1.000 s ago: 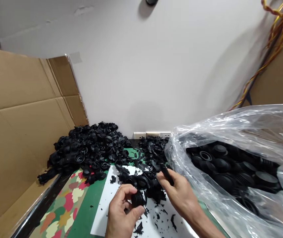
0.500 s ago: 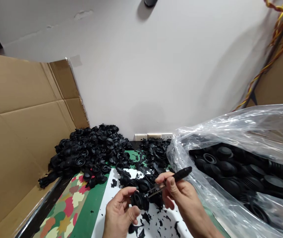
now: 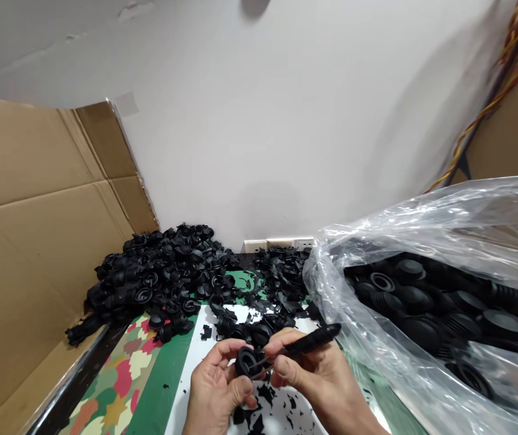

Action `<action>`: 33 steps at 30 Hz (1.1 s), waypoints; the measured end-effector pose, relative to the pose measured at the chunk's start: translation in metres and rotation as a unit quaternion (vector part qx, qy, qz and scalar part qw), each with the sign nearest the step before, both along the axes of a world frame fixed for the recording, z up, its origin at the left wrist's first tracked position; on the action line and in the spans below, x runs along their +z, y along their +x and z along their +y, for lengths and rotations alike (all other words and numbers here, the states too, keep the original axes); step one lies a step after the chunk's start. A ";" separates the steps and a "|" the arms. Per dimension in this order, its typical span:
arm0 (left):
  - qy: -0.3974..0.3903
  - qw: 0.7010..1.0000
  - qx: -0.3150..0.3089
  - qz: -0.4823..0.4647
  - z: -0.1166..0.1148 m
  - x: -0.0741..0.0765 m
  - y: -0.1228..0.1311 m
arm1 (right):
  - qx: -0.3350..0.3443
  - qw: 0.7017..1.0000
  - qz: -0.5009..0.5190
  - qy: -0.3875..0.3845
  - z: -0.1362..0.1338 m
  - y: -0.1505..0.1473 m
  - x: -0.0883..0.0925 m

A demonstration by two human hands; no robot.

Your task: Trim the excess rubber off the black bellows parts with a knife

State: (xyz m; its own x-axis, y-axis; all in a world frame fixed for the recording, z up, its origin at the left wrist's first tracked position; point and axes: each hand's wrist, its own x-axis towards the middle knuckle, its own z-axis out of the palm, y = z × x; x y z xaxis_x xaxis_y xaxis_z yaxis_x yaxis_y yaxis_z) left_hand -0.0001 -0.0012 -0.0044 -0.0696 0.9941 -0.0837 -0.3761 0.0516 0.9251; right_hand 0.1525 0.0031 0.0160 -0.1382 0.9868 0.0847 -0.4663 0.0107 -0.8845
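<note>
My left hand (image 3: 217, 386) holds a black ribbed rubber boot (image 3: 245, 362) between thumb and fingers, its round opening turned up towards me. In my right hand (image 3: 313, 377) is a black-handled tool (image 3: 314, 339) with two thin metal prongs. The prong tips reach the boot's opening; exactly how far in, I cannot tell. Both hands are close together over a white sheet (image 3: 181, 396) strewn with black rubber scraps (image 3: 265, 394). Just beyond the fingers lie more black rubber parts (image 3: 226, 326).
A large heap of black rubber parts (image 3: 163, 272) rises at the left by a cardboard panel (image 3: 54, 241). Scraps (image 3: 281, 272) pile up under the wall sockets (image 3: 280, 244). At the right, a clear plastic bag (image 3: 331, 272) holds several black ribbed boots (image 3: 417, 302).
My right hand has moved left and down towards the boot, bringing the prongs from beside it to its opening. The boot has turned more towards me. The view has shifted slightly.
</note>
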 end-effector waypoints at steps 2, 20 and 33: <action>0.004 1.000 -0.004 0.003 0.000 -0.001 0.000 | -0.005 1.000 -0.016 -0.005 0.000 -0.001 -0.002; 0.001 0.999 0.035 0.030 -0.002 -0.002 0.001 | -0.171 0.929 -0.248 0.215 -0.005 -0.010 -0.017; -0.011 1.000 0.009 0.025 -0.004 0.010 0.006 | -0.237 0.896 -0.278 0.253 0.009 0.013 -0.006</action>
